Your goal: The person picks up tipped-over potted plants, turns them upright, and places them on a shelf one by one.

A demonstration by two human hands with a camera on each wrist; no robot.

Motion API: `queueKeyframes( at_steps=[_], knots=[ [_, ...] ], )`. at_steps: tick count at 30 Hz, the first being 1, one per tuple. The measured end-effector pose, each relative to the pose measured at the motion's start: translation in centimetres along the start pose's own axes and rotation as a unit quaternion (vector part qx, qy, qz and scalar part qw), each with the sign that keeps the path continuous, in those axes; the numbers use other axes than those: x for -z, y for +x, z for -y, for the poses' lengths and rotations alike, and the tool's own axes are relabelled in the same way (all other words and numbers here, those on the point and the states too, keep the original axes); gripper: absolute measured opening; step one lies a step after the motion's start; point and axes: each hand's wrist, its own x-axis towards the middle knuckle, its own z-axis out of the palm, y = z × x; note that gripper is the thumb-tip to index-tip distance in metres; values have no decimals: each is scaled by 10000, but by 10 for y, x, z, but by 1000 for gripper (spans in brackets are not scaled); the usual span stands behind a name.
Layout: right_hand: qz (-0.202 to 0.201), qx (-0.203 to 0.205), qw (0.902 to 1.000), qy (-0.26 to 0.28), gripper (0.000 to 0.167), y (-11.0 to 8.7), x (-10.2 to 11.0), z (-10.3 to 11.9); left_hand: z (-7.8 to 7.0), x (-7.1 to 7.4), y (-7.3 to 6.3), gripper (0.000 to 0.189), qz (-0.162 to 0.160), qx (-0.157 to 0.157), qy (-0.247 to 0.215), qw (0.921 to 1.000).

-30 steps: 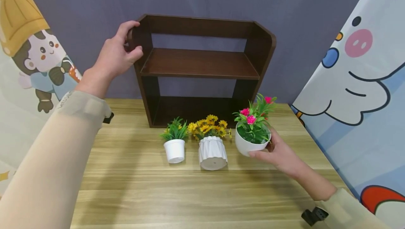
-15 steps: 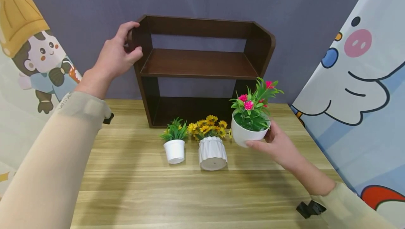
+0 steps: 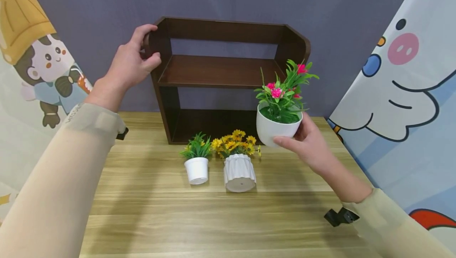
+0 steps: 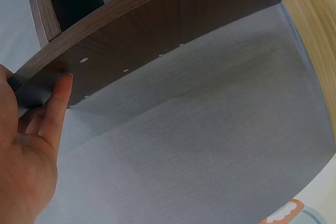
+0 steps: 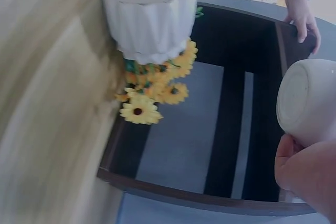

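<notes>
My left hand [image 3: 130, 60] grips the upper left side panel of a dark brown two-tier shelf [image 3: 224, 70]; in the left wrist view its fingers [image 4: 59, 109] lie along the panel's outer face. My right hand [image 3: 313, 145] holds a round white pot [image 3: 276, 128] with green leaves and pink flowers [image 3: 278, 92], thumb on the near side, fingers behind. That pot is raised in front of the shelf's right half. The right wrist view shows the underside of the white pot [image 5: 295, 98]. Both shelf boards carry nothing.
A small white pot with a green plant [image 3: 197, 170] and a fluted white pot [image 3: 239, 175] with yellow flowers [image 3: 235, 144] lie tipped back on the wooden table [image 3: 199, 222], before the shelf. A grey cloth wall [image 3: 349, 20] stands behind, with cartoon-printed panels at both sides.
My right hand has lifted the pink-flowered pot upward and slightly left, from near table height toward the upper shelf board. The left hand stays on the side panel.
</notes>
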Motion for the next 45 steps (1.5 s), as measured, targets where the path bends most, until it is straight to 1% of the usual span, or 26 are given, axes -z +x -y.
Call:
queueKeyframes(
  at_steps=[5,10,13,18,24,31,36,40,45],
  knots=[
    [-202,60,9998,4,74,15,1,13,-1,1,1,71,2,1,-28,10000],
    [-335,-3,9994,-77,78,30,3,30,-1,1,1,71,-9,19,-36,10000],
    [-371,-31,9993,-22,77,40,3,39,-1,1,1,71,-27,-3,-39,10000],
    [-514,14,9987,1,74,57,3,49,0,1,1,71,-10,-21,-37,10000],
    [-719,119,9973,17,76,75,3,55,0,0,1,71,12,-5,-31,10000],
    [-1058,39,9944,-12,85,96,-1,61,1,0,0,71,-11,0,-45,10000],
    [-1201,43,9927,-44,89,112,-6,61,2,0,0,70,-25,16,-81,10000],
    [-1351,-110,9907,-93,92,121,-8,60,2,-1,1,70,-24,-4,-101,9999],
    [-1529,-231,9879,-98,92,130,-10,58,2,-1,1,70,-21,-15,-85,10000]
  ],
)
